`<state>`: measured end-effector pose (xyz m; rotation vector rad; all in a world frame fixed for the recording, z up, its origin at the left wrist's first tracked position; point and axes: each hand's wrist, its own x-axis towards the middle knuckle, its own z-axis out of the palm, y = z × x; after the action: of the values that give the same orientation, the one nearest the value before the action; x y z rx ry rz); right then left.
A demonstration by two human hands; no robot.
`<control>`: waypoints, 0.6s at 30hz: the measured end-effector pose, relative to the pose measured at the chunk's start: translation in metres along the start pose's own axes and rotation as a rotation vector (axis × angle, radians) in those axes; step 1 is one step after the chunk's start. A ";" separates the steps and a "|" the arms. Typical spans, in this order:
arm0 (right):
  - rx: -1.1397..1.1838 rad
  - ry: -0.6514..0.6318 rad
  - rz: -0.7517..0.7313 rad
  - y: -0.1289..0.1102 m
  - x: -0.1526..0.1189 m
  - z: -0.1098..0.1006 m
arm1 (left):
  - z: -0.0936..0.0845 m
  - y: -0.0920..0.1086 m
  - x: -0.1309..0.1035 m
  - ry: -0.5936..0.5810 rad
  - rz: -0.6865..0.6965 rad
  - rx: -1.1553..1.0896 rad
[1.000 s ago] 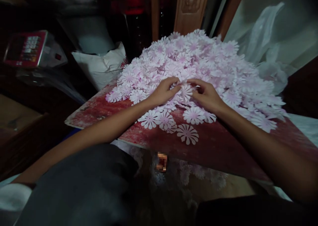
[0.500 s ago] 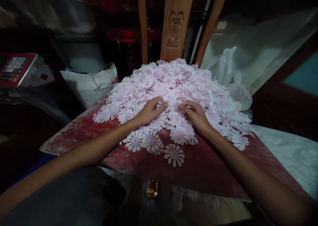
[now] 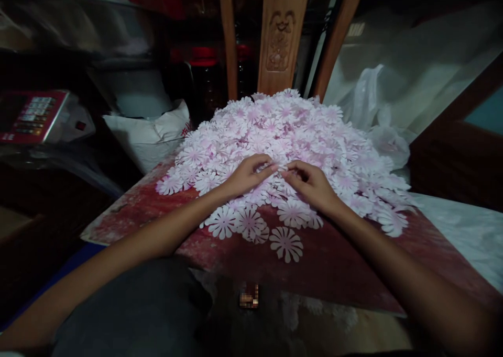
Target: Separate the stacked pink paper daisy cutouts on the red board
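Observation:
A big heap of white and pale-pink flower cutouts [image 3: 259,121] covers the middle of the red board [image 3: 353,273]. My left hand [image 3: 251,176] rests at the front of the heap, thumb and fingers pinched on a white flower piece [image 3: 280,167]. Close beside it, my right hand [image 3: 312,185] pinches the same small piece from the other side, fingers curled. The fingertips nearly meet, and much of the piece is hidden by them. In front of the hands, a single flower cutout [image 3: 286,244] lies flat near several others.
Behind the heap rises a carved wooden chair back [image 3: 280,43]. On the left are a white sack [image 3: 147,132] and a red device with keys [image 3: 33,116]. To the right sit a clear plastic bag [image 3: 387,137] and a pale sheet [image 3: 463,231].
My hands have come together, fingertips nearly touching where there was a gap. The whole view has shifted slightly, so the board and heap appear further right.

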<state>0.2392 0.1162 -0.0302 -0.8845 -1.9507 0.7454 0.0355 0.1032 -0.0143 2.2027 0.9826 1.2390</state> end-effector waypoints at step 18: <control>-0.101 -0.019 -0.040 0.001 -0.002 0.003 | 0.002 -0.002 0.004 -0.047 -0.063 0.001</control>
<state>0.2372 0.1147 -0.0330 -0.8994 -2.0317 0.6385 0.0384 0.1070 -0.0144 2.1744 1.0255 1.1535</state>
